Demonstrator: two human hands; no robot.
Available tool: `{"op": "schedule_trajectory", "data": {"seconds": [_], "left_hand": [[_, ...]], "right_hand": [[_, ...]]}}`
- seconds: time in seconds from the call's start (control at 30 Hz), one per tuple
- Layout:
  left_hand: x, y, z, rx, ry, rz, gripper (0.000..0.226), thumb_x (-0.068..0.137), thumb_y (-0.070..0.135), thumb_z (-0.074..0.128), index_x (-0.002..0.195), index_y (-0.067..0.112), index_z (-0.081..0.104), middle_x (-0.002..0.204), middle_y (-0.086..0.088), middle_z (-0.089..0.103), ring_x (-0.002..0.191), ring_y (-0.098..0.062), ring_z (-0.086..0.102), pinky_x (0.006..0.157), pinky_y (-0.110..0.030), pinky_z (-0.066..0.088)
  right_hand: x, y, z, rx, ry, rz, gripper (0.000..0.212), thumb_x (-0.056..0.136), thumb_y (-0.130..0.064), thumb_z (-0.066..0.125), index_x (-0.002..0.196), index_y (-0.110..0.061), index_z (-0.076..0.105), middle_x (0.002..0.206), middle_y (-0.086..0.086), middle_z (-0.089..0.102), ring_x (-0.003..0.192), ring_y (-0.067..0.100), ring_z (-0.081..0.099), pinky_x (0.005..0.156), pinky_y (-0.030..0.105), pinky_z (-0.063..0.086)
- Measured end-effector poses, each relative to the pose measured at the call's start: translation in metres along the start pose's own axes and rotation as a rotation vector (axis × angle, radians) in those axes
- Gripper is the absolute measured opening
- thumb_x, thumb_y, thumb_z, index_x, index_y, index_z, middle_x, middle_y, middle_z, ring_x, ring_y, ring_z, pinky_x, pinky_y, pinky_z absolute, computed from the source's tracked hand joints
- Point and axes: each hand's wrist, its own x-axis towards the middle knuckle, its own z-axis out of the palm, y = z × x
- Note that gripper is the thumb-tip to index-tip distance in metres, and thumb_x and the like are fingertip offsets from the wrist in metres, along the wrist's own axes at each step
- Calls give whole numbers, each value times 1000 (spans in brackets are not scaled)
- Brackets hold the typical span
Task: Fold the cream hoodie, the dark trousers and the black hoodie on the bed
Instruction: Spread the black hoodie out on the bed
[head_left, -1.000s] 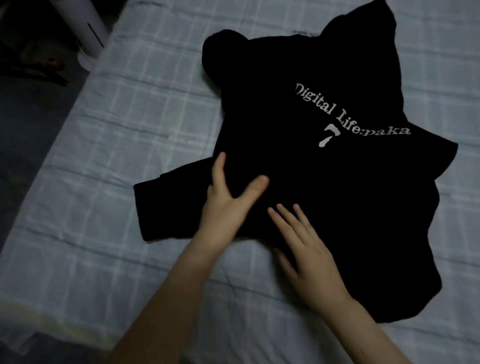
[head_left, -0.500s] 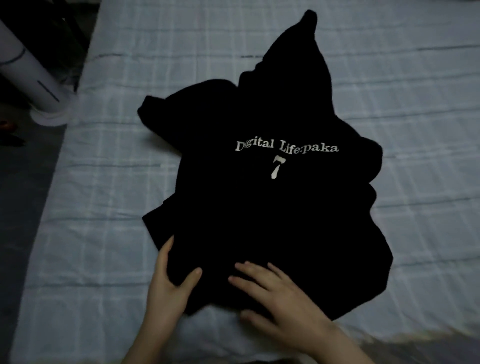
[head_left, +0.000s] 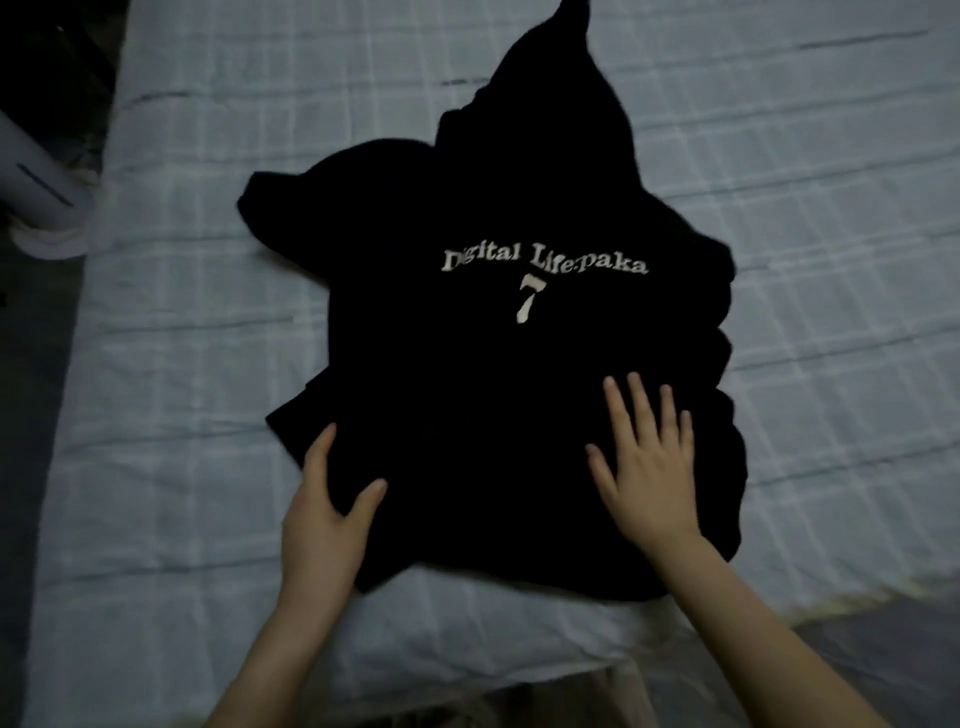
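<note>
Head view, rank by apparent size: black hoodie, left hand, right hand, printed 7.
1. black hoodie, by far the largest.
2 and 3. right hand and left hand look about alike, so they are not ranked.
4. printed 7, the smallest.

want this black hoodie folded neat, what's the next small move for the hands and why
Probably sweep the left hand inward, carrying the protruding lower-left flap of the black printed hoodie over its body. That flap juts out past the outline on the pale checked bed sheet, and the right hand lies flat on the body, steadying it.
</note>
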Motion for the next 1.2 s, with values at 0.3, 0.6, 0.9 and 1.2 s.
{"op": "schedule_trajectory", "data": {"seconds": [0.3,0.6,0.9,1.2], "left_hand": [[-1,-14,0,-186,-24,-42,72,86,31,73,145,46,35,147,24,44,131,7,43,97,-2,37],[-4,55,-8,642,240,127,81,82,43,72,149,21,32,127,-31,44,111,-51,44,91,-62,43],[23,200,175,455,-191,780,71,91,57,44,155,31,27,162,-8,22,150,-31,14,120,-56,14],[70,242,247,349,-187,568,67,97,52,43,156,32,17,162,-6,24,150,-25,17,122,-51,12]], "right_hand": [[-2,1,22,104,132,-32,70,96,-46,38,158,-20,19,165,10,17,151,40,9,122,56,10],[7,17,-42,408,161,-78,52,97,-27,49,147,-16,45,153,5,43,140,26,39,118,34,28],[92,114,-44,841,32,351,65,94,-18,66,152,-23,36,143,4,53,124,27,56,105,42,46],[106,145,-92,1066,199,243,24,86,-3,72,99,-23,75,96,-13,75,96,1,68,90,21,51]]}}
